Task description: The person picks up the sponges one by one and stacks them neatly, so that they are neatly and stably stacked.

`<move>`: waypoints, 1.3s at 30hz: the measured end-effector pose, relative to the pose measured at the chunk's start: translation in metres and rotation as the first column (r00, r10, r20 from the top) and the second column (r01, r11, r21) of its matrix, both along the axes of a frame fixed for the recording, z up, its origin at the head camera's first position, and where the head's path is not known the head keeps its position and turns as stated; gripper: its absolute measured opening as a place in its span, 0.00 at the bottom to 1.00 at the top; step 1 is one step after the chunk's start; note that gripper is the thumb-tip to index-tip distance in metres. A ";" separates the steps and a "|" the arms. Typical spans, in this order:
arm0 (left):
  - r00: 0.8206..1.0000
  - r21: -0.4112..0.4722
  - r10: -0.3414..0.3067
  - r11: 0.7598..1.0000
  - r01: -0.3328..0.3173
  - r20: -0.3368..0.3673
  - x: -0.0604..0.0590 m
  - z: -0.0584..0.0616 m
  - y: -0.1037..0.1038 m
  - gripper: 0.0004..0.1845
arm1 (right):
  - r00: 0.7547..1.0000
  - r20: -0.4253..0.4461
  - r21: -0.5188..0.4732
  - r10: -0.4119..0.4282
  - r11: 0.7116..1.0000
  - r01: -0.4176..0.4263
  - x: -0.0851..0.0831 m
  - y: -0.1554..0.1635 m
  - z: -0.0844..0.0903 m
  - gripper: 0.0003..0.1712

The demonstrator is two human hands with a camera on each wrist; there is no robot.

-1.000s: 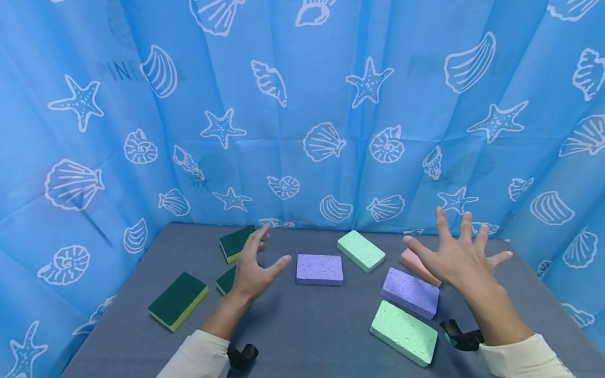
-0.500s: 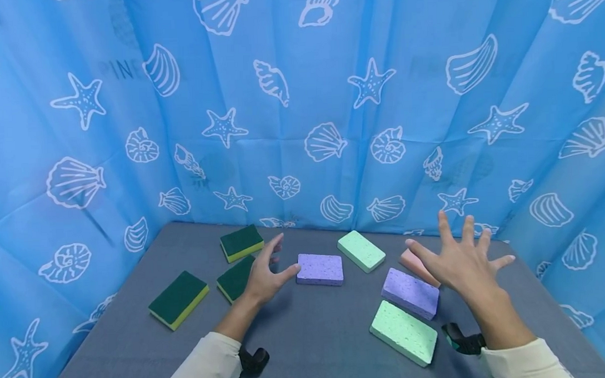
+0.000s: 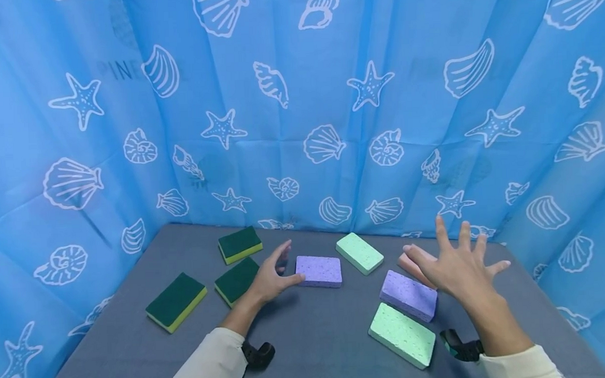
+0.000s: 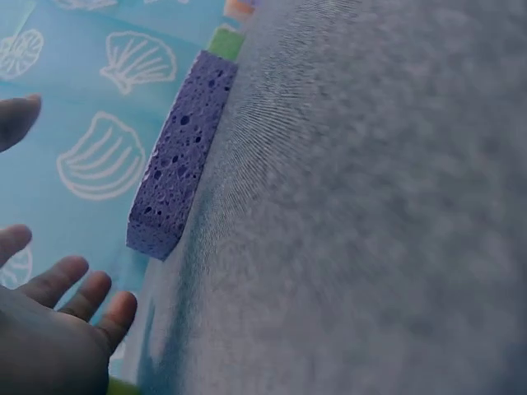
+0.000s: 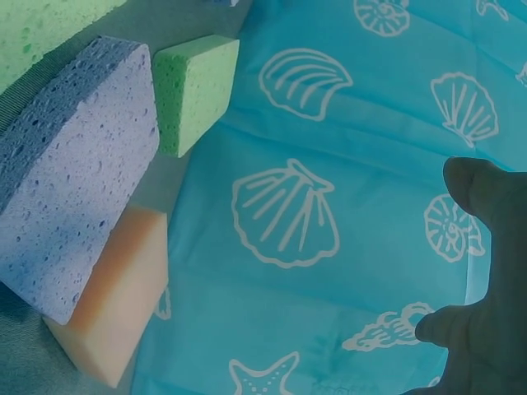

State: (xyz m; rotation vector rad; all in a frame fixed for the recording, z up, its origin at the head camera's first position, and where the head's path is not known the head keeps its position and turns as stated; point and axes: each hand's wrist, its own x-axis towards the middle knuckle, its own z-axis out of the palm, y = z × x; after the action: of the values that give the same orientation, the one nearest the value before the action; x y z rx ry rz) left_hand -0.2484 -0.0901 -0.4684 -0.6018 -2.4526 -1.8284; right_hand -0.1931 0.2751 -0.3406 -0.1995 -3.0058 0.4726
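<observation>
My left hand (image 3: 269, 280) is held with fingers apart at the left end of a purple sponge (image 3: 319, 272) in the middle of the table. In the head view its thumb overlaps that sponge's edge; the left wrist view shows a gap between the fingers and the purple sponge (image 4: 183, 156). My right hand (image 3: 462, 267) hovers with fingers spread, holding nothing, and partly covers a pink sponge (image 3: 416, 270). Beside it lie a second purple sponge (image 3: 408, 295) and a light green sponge (image 3: 402, 334). Another light green sponge (image 3: 360, 252) sits further back.
On the left lie green-and-yellow scouring sponges: one at the front (image 3: 176, 302), one at the back (image 3: 240, 245), and one by my left forearm (image 3: 237, 280). A blue shell-print curtain (image 3: 280, 117) encloses the grey table (image 3: 328, 344) at the back and sides.
My left hand has moved right and a little down, from over the scouring sponges to the middle purple sponge. The right hand stays nearly still. The sponges keep their places.
</observation>
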 end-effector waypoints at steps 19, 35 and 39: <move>0.996 -0.132 -0.051 0.989 0.060 0.071 -0.012 -0.016 0.003 0.50 | 1.000 -0.006 0.026 0.022 0.999 -0.022 0.007 -0.007 -0.006 0.62; 0.988 -0.255 0.042 0.967 -0.003 0.148 -0.011 -0.012 0.013 0.42 | 0.999 -0.026 0.049 0.034 0.998 -0.033 0.016 -0.010 -0.007 0.62; 0.989 -0.266 0.055 0.964 -0.016 0.138 -0.011 -0.012 0.013 0.39 | 0.998 -0.047 0.056 0.045 0.998 -0.043 0.020 -0.010 -0.003 0.62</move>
State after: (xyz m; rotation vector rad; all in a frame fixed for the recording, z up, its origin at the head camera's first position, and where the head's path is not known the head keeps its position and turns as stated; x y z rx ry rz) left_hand -0.2592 -0.0768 -0.4803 -0.4439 -2.8103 -1.5957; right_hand -0.1735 0.2653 -0.3440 -0.1163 -2.9774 0.3924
